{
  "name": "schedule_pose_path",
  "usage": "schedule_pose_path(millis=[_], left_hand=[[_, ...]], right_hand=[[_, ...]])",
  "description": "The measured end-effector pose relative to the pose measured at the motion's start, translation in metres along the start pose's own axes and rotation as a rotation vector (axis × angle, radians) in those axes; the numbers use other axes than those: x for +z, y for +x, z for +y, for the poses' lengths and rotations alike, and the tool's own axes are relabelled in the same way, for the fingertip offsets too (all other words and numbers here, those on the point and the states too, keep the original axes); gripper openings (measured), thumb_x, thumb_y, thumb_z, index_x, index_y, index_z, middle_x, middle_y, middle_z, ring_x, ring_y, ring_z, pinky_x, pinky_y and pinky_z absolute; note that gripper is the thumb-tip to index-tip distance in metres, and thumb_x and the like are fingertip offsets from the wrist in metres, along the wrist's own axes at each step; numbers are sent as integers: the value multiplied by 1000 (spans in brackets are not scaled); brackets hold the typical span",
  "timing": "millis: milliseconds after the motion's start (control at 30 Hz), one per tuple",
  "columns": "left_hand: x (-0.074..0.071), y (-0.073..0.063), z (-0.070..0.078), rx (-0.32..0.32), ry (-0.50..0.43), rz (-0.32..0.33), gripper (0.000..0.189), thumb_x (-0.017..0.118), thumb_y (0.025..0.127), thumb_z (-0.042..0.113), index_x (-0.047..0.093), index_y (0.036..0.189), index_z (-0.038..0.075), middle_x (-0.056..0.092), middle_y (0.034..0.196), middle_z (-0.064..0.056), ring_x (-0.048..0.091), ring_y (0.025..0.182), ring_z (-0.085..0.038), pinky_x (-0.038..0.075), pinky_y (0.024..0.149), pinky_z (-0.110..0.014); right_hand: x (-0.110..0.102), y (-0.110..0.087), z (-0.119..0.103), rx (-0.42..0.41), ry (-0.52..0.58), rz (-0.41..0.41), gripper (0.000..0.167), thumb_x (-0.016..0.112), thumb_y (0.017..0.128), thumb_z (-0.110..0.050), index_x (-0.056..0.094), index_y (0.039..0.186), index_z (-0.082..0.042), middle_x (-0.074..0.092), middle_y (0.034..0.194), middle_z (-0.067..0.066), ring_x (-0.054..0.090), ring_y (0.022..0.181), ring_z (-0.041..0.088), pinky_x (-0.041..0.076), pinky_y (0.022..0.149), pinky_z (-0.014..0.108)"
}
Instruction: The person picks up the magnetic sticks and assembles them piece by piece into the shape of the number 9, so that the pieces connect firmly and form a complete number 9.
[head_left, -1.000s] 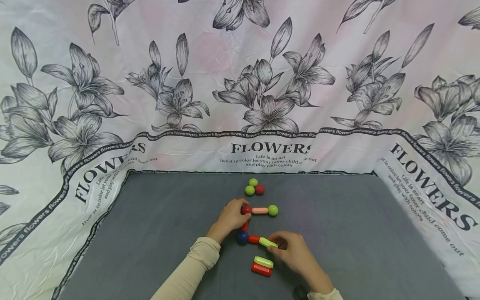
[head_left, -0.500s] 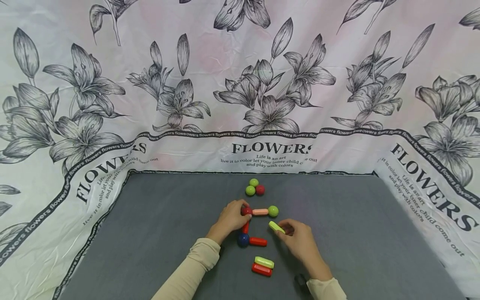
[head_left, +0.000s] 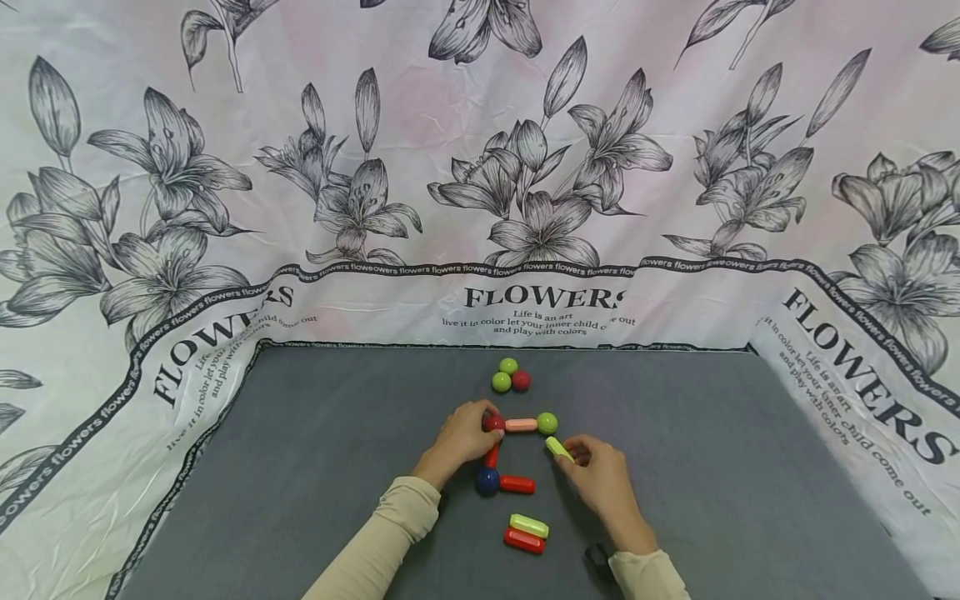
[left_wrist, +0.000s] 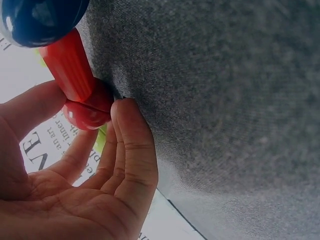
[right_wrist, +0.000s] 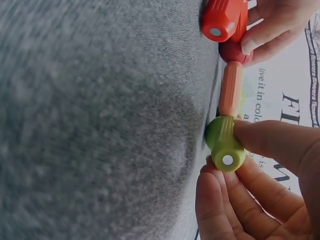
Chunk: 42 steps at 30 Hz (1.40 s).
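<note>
Three green balls [head_left: 547, 423], two red balls [head_left: 521, 381], one blue ball [head_left: 487, 482]; three red rods [head_left: 517, 484], two yellow rods [head_left: 529, 526], one orange rod [head_left: 521, 425].

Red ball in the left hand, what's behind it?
Behind the held red ball sit two green balls and another red ball. The left hand and ball hide the spot right behind.

Past the left hand [head_left: 461, 431] and right hand [head_left: 600, 475], the cloth [head_left: 420, 225] says "FLOWERS" in big letters, then "Life is an art" and "and play with colors". The black band [head_left: 480, 267] above says "flowers" many times.
</note>
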<state>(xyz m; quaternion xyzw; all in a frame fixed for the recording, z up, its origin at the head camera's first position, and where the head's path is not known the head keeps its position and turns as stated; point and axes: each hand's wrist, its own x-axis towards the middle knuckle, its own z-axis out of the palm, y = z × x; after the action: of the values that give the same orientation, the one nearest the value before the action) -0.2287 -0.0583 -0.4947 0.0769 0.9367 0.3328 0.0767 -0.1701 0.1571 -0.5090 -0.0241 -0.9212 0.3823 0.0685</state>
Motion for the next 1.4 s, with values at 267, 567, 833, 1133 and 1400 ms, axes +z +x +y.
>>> schedule_pose_path(millis=[267, 567, 833, 1133, 1400], left_hand=[[0, 0, -1, -6, -1, -10, 29, 74, 89, 21, 68, 116, 12, 64, 100, -10, 58, 85, -21, 45, 72, -37], [2, 1, -1, -1, -2, -12, 29, 74, 90, 22, 68, 116, 12, 64, 101, -10, 58, 86, -22, 46, 74, -38], [2, 0, -3, 14, -16, -17, 28, 74, 89, 20, 68, 115, 10, 63, 99, -10, 56, 84, -20, 45, 72, -36], [2, 0, -2, 23, -26, -26, 29, 73, 90, 18, 67, 116, 7, 62, 99, -11, 55, 84, -21, 45, 72, -35], [2, -1, 0, 12, -31, -12, 29, 73, 90, 18, 67, 116, 7, 62, 98, -11, 55, 84, -22, 44, 72, -36]], right_hand=[[1, 1, 1, 18, 5, 16, 16, 78, 82, -10, 74, 95, -2, 74, 84, 9, 67, 75, 16, 52, 68, 30], [4, 3, 2, 51, -5, 16, 17, 78, 84, -13, 73, 96, -2, 73, 86, 9, 66, 77, 17, 51, 69, 30], [5, 5, 1, 59, -3, 7, 18, 78, 84, -13, 72, 97, -2, 73, 86, 8, 65, 76, 16, 50, 68, 29], [9, 2, 1, 53, 19, -19, 23, 78, 83, -12, 71, 103, -3, 70, 84, 7, 62, 73, 13, 46, 65, 27], [11, -1, -2, 41, 25, -40, 26, 79, 82, -11, 70, 105, -3, 66, 80, 4, 56, 68, 10, 42, 60, 23]])
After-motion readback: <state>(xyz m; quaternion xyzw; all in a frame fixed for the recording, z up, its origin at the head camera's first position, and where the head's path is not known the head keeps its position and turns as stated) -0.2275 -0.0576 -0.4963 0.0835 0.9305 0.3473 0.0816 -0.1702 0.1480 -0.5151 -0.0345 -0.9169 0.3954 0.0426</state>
